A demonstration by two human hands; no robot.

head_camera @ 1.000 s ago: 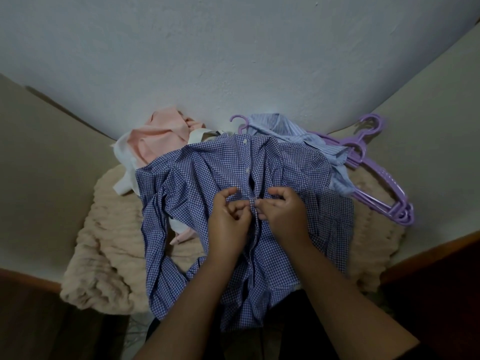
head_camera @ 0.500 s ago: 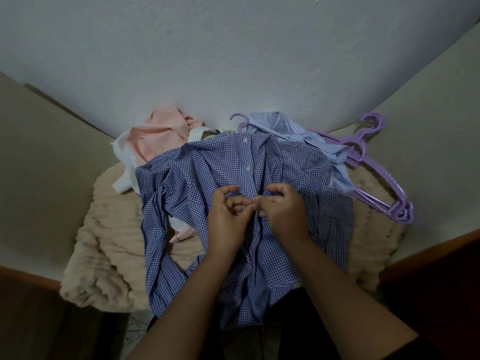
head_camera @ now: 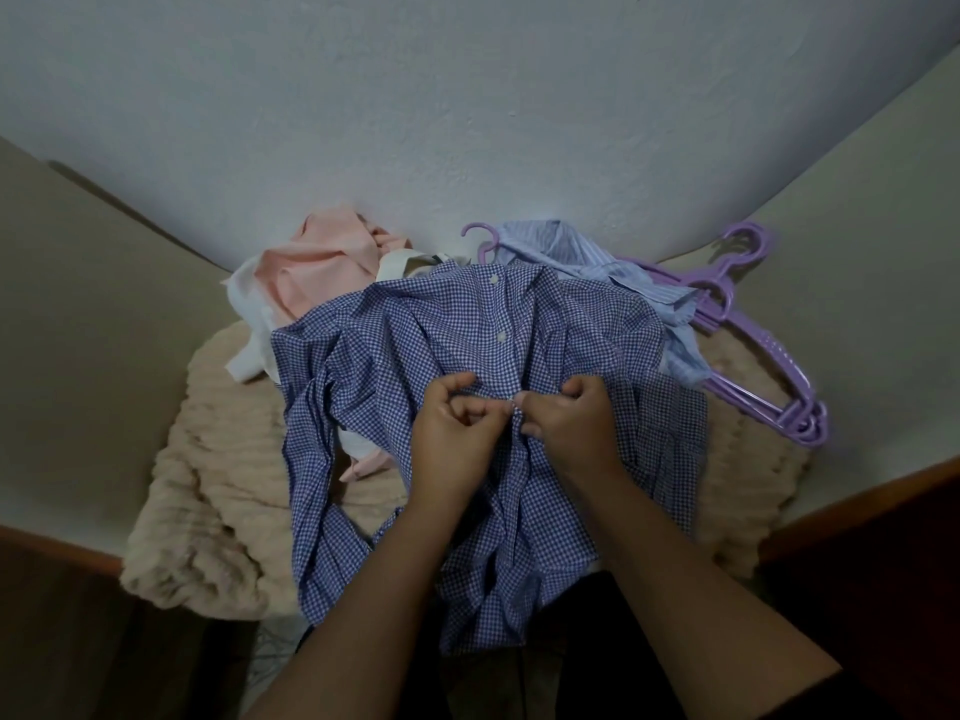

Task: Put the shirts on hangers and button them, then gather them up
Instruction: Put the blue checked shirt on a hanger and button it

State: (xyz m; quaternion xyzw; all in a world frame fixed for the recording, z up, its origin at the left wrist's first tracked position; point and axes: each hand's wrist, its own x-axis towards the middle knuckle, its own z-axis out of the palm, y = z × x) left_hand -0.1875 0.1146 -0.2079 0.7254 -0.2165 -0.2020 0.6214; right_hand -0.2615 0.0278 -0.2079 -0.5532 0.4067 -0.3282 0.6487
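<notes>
At frame centre, the blue gingham cotton shirt is pinched at its placket by the left hand and right hand, shifted slightly upward; a third button is judged nearly fastened.

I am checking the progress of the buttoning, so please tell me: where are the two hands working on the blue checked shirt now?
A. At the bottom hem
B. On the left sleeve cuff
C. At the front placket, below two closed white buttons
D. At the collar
C: the left hand and the right hand pinch the placket of the blue checked shirt just below two fastened white buttons.
</notes>
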